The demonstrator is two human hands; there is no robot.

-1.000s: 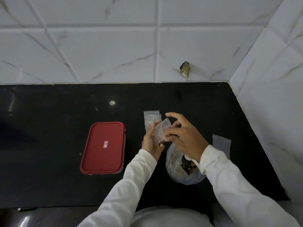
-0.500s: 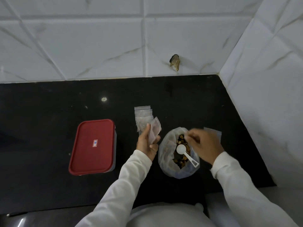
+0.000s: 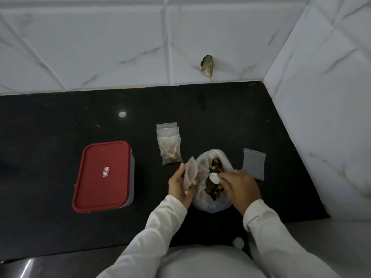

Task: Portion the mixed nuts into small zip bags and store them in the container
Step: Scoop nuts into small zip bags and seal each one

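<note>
Portioning is part way, I judge. Left hand pinches an empty small bag upright, just beside the sack. Right hand has its grip closed on the white scoop, whose bowl lies on the nuts inside the sack, close beside the left grip. Beyond the left grip, away from the person, filled bags lie overlapped on the worktop; their number I cannot tell surely. One spare bag lies flat just beyond the right grip. Container stands well to the left of the left grip, lid on. Left to do: fill and seal this bag and the spare one, open the container, put all bags in.
</note>
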